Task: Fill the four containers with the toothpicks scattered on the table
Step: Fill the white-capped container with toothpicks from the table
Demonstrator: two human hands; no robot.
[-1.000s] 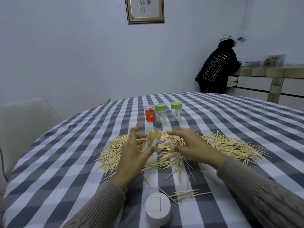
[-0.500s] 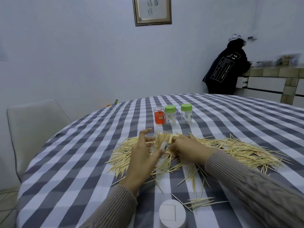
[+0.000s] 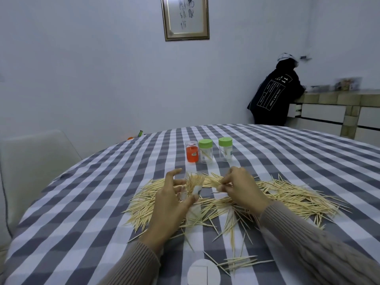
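A wide heap of toothpicks (image 3: 287,194) lies across the checked tablecloth (image 3: 82,212). My left hand (image 3: 170,204) grips a clear open container (image 3: 194,185) tilted on the table, packed with toothpicks. Just right of its mouth, my right hand (image 3: 240,188) pinches a small bunch of toothpicks (image 3: 213,182). Behind them stand three more containers: a clear one with orange contents and no lid (image 3: 192,151), and two clear ones with green lids (image 3: 205,150) (image 3: 225,148).
A white round lid (image 3: 203,273) lies at the near table edge, with loose toothpicks (image 3: 242,262) beside it. A pale chair (image 3: 35,161) stands at the left. A person in a dark jacket (image 3: 273,95) leans on a counter at the back right.
My right hand has lifted off the heap with a pinch of toothpicks and moved towards the container's mouth. My left hand keeps hold of the container. The camera view has shifted a little.
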